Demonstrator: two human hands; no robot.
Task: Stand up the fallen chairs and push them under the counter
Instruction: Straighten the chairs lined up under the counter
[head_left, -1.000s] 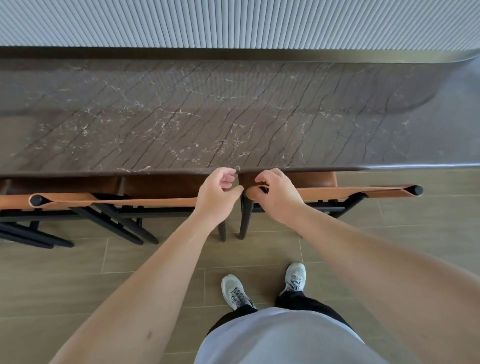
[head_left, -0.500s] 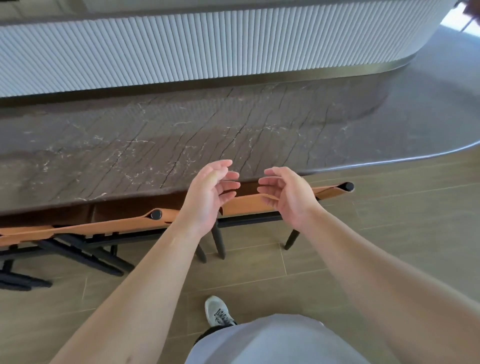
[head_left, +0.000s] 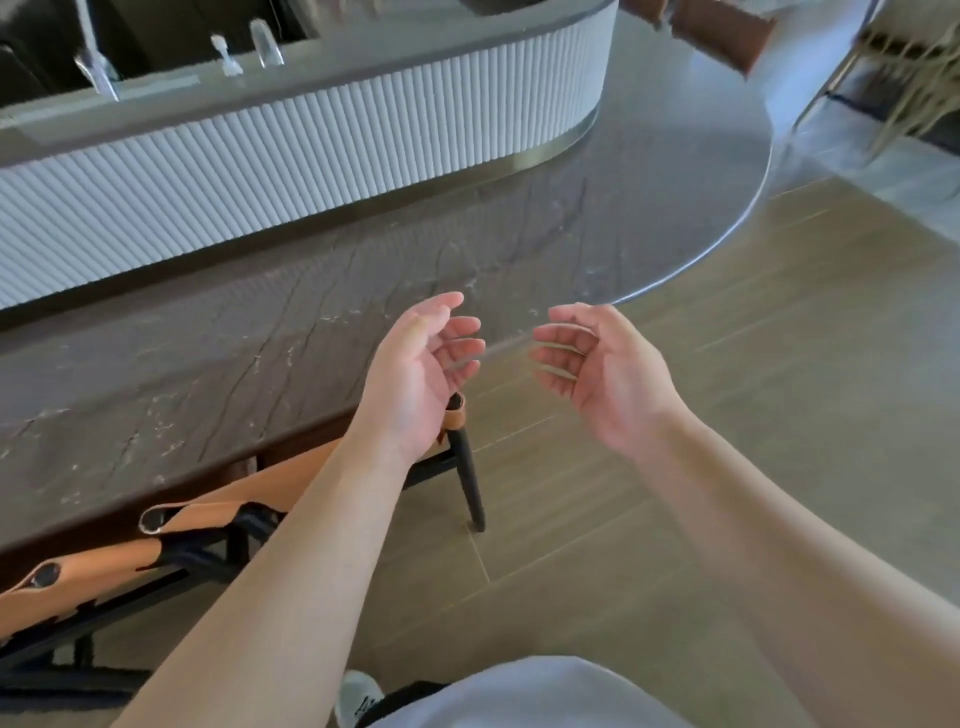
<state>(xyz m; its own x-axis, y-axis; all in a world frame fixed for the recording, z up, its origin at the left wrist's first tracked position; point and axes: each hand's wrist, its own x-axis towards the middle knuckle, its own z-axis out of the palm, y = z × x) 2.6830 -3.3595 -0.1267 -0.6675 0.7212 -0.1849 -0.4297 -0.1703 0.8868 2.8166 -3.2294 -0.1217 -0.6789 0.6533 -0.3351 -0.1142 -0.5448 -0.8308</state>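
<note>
Both hands lifted off two tan chairs (head_left: 130, 551), left hand (head_left: 421, 379), right hand (head_left: 602, 374), each grip loose, empty

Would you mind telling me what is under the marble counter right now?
Two tan-backed chairs stand tucked under the marble counter; only their backrests and black legs show. The slab hides their seats.

A single head-worn view looks forward and down from close above, over both raised forearms, with the counter (head_left: 260, 364) beyond the left hand (head_left: 421, 371).
</note>
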